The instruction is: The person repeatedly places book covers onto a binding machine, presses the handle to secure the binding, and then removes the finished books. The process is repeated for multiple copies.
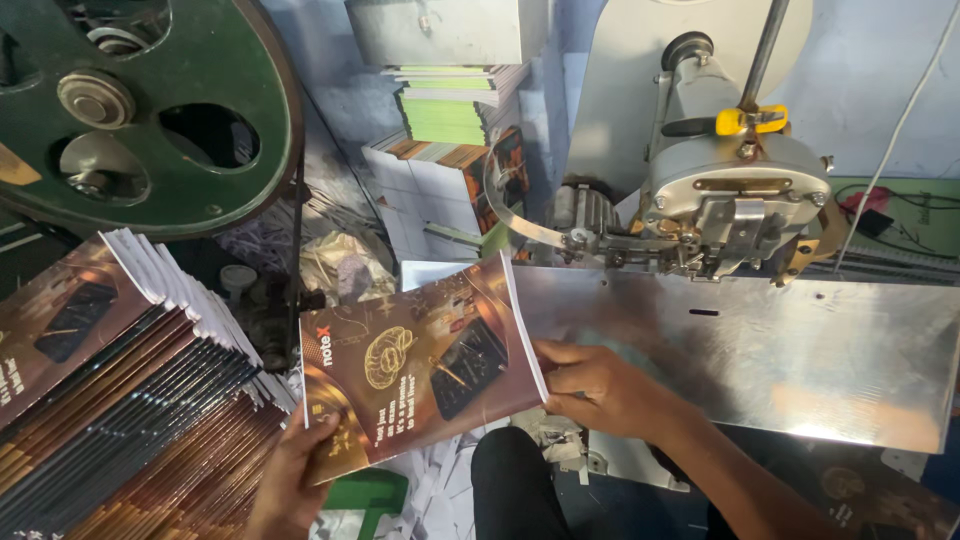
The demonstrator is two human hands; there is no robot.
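- Here, a brown-and-copper notebook [420, 365], cover up, held in the air between the stack and the metal table, tilted so that its long axis runs from lower left to upper right.
- Bound edge toward the lower left; white page edges facing the right hand.
- Left hand [290, 485] clasped on the notebook's lower-left corner, fingers mostly hidden beneath the cover.
- Right hand [600, 385] pinching the notebook's right edge near the lower corner, thumb on top, fingers closed on the pages.
- So, notebook spanning the gap between both grips, most of it above and between the hands.
- Fanned stack of matching notebooks [120, 400] at far left, spines stepped, just beside the held one.
- Shiny metal table [760, 350] at right, under a grey stitching machine head [735, 195]; notebook's upper-right corner overlapping the table's left end, perhaps resting there.
- Green flywheel [150, 110] at top left.
- Pile of green-edged books [455, 105] behind, on white boxes.
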